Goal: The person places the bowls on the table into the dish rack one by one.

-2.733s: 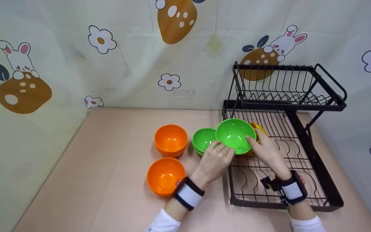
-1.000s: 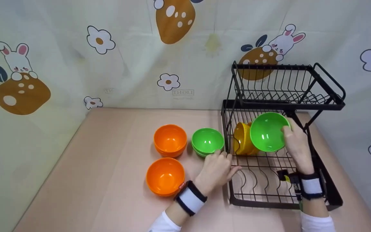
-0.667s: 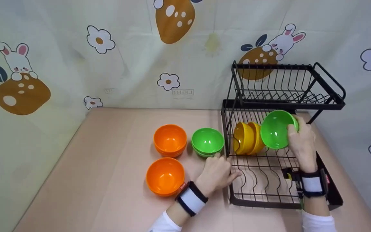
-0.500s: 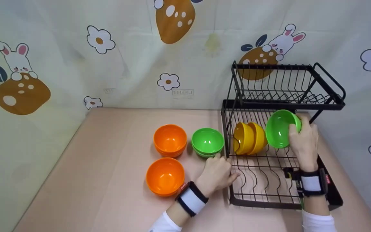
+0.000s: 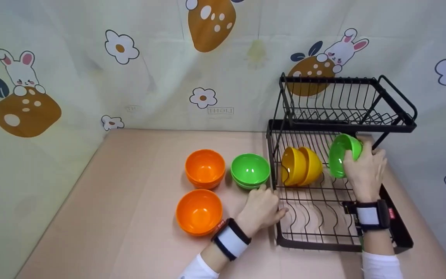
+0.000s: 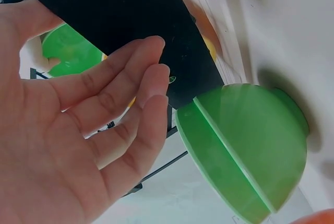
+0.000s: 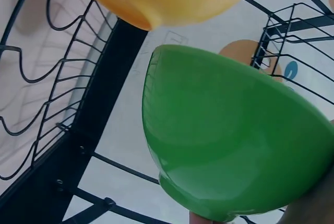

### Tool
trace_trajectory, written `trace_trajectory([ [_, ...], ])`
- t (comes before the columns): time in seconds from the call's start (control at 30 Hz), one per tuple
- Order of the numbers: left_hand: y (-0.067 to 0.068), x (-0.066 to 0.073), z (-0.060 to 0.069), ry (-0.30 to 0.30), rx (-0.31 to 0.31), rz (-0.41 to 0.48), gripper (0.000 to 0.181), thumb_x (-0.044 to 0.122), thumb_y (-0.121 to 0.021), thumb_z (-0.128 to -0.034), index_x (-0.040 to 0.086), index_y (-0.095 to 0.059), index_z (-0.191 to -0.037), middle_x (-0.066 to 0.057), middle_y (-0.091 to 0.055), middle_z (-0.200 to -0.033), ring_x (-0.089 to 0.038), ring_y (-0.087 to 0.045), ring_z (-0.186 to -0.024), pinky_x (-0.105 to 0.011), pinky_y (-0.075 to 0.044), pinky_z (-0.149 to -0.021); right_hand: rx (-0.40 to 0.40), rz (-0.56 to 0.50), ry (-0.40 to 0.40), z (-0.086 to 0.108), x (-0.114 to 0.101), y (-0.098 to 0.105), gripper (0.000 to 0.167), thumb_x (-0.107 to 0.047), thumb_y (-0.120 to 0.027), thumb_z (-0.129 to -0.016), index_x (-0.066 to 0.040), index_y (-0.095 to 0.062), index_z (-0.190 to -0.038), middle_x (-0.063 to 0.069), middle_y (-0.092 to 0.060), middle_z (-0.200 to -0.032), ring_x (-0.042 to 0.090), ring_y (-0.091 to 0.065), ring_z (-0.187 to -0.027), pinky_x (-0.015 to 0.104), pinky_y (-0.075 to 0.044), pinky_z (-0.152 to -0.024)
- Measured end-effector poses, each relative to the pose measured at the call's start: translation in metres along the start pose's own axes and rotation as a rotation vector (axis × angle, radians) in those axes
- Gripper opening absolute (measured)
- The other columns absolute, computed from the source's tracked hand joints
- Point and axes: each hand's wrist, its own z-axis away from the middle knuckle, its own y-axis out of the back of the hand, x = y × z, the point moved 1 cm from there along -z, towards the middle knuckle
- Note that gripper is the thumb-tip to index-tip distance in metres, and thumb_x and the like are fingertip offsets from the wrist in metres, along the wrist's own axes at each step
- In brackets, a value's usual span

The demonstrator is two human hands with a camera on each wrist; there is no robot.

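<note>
My right hand (image 5: 364, 170) grips a green bowl (image 5: 340, 157) by its right side, thumb at the rim. The bowl is tilted almost onto its edge over the lower tier of the black dish rack (image 5: 335, 246), its opening facing left. In the right wrist view the green bowl (image 7: 229, 135) hides most of that hand. Two yellow bowls (image 5: 312, 166) stand on edge in the rack, left of the green one. My left hand (image 5: 259, 207), fingers loosely bent and holding nothing, is beside the rack's left rail, just below a stack of green bowls (image 5: 250, 170).
A stack of orange bowls (image 5: 205, 168) stands left of the green stack, with another orange bowl (image 5: 199, 212) in front of it. The rack's upper basket (image 5: 347, 126) overhangs the back of the lower tier. A patterned curtain (image 5: 161, 89) hangs behind the table.
My right hand has carried the green bowl rightward from beside the green stack to over the rack and turned it onto its edge. My left hand has come off that bowl.
</note>
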Motion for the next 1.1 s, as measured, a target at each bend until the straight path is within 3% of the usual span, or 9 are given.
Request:
trace_trajectory([
  [0.17, 0.000, 0.000, 0.000, -0.001, 0.000, 0.003, 0.040, 0.053, -0.073, -0.1027, 0.013, -0.077, -0.098, 0.000, -0.074, -0.089, -0.015, -0.066, -0.086, -0.024, -0.055, -0.068, -0.059, 0.034, 0.028, -0.003, 0.004, -0.004, 0.062, -0.027, -0.047, -0.108, 0.009, -0.039, -0.158, 0.044, -0.035, -0.139, 0.056, -0.040, -0.126, 0.073, -0.047, -0.100],
  [0.33, -0.001, 0.000, 0.000, -0.006, 0.000, 0.002, 0.041, 0.053, -0.073, -0.1027, 0.013, -0.077, -0.098, 0.000, -0.075, -0.089, -0.015, -0.066, -0.086, -0.024, -0.056, -0.069, -0.111, 0.051, 0.046, -0.006, 0.009, -0.009, 0.066, -0.029, -0.046, -0.108, 0.004, -0.035, -0.164, 0.048, -0.031, -0.144, 0.060, -0.038, -0.130, 0.074, -0.047, -0.099],
  [0.57, 0.002, 0.001, 0.001, -0.011, 0.020, -0.025, 0.042, 0.056, -0.072, -0.1016, 0.015, -0.077, -0.094, 0.002, -0.073, -0.085, -0.012, -0.064, -0.083, -0.023, -0.053, -0.066, -0.086, 0.058, 0.069, -0.004, 0.009, -0.020, 0.064, -0.030, -0.048, -0.106, -0.001, -0.039, -0.163, 0.046, -0.036, -0.140, 0.057, -0.040, -0.124, 0.067, -0.047, -0.092],
  [1.1, -0.001, -0.001, 0.000, -0.022, 0.028, 0.012, 0.038, 0.053, -0.075, -0.1010, 0.015, -0.077, -0.093, 0.002, -0.072, -0.085, -0.013, -0.064, -0.082, -0.022, -0.051, -0.066, -0.125, 0.102, 0.106, 0.000, 0.005, -0.046, 0.065, -0.044, -0.049, -0.111, 0.000, -0.041, -0.159, 0.050, -0.034, -0.137, 0.064, -0.042, -0.123, 0.073, -0.047, -0.095],
])
